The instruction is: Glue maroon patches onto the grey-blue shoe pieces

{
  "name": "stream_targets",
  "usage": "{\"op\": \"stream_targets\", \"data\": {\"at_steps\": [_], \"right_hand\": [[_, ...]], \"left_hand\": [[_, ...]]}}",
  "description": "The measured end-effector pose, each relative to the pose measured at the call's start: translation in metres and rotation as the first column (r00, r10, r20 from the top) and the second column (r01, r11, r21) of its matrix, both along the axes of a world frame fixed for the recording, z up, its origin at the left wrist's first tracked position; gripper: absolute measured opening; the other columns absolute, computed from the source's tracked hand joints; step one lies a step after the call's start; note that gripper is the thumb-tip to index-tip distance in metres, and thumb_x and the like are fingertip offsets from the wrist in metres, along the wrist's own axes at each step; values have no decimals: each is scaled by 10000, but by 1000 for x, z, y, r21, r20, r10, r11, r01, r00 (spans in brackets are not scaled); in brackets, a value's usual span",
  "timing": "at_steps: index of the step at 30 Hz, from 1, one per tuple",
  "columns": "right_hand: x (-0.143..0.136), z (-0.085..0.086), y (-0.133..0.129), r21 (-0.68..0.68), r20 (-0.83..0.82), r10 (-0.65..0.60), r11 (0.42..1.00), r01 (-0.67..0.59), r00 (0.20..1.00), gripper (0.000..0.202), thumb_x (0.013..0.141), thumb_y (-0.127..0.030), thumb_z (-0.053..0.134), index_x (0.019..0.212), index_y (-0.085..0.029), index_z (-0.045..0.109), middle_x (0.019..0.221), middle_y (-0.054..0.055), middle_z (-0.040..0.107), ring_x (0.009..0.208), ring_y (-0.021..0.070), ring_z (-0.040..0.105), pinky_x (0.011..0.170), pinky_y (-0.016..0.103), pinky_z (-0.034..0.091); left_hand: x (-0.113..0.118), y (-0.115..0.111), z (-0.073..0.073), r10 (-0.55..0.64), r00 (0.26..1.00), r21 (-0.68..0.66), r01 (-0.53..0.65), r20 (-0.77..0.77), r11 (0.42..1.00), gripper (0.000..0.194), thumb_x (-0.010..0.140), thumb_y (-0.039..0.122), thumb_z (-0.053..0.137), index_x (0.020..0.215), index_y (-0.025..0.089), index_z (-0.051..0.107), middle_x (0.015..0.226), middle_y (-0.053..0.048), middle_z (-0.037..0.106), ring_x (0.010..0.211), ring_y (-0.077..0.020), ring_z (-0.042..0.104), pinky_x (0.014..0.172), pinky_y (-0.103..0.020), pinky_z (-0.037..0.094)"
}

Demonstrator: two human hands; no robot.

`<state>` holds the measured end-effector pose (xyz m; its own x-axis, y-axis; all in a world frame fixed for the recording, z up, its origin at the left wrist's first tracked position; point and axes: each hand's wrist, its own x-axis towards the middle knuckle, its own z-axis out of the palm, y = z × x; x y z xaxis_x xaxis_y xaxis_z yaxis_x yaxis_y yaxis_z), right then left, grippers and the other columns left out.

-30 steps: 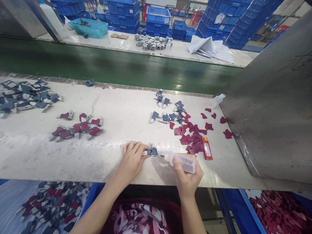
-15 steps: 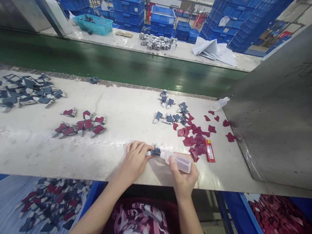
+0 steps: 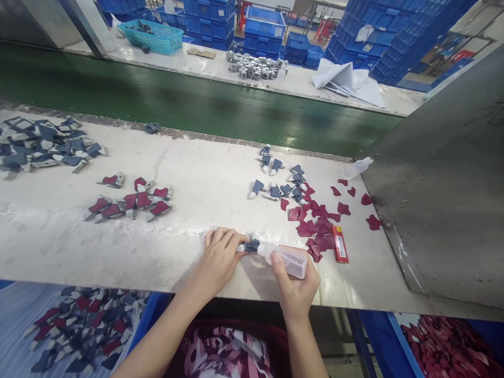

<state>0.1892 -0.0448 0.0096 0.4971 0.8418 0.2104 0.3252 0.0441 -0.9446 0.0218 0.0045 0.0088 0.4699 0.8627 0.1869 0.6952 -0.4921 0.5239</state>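
I log 2 closed hands. Left hand (image 3: 219, 258) pinches the blue-grey part (image 3: 252, 245) at the tabletop's (image 3: 208, 181) near side, presumably steadying it. Right hand (image 3: 299, 286) wraps the clear bottle (image 3: 291, 261), nozzle end at the part, likely for aim. Red pieces (image 3: 307, 228) lie near, probably for reach.

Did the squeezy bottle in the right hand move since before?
Yes. Against the red object with the yellow end on the table, the squeezy bottle went left, closer to the blue part.
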Motion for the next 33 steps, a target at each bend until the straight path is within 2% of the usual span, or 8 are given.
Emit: {"op": "stream_targets", "data": {"at_steps": [16, 22, 33], "right_hand": [[2, 1, -2, -9, -39, 46, 999, -46, 998, 194, 813, -356, 705, 796, -168, 662, 668, 4, 662, 572, 145, 604, 538, 232, 488], [4, 0, -3, 17, -51, 1, 1000, 0, 999, 171, 808, -336, 711, 789, -174, 660, 677, -2, 655, 588, 145, 605, 556, 232, 487], [4, -2, -5, 37, -92, -173, 983, 177, 981, 231, 793, -383, 715, 774, -162, 652, 687, 10, 639, 618, 163, 600, 584, 262, 489]], "left_hand": [[0, 1, 1, 13, 1000, 0, -13, -10, 1000, 109, 939, 173, 582, 1037, 205, 546, 1018, -25, 674, 976, -240, 515, 880, -398, 291], [1, 2, -1, 10, 1000, -3, -11, -7, 1000, 118, 935, 191, 592, 1043, 212, 550, 1026, -35, 679, 976, -249, 526, 880, -409, 296], [0, 1, -1, 25, 1000, -29, -25, -7, 999, 89, 951, 178, 550, 1032, 208, 568, 1030, -43, 678, 984, -245, 521, 895, -424, 306]]}}
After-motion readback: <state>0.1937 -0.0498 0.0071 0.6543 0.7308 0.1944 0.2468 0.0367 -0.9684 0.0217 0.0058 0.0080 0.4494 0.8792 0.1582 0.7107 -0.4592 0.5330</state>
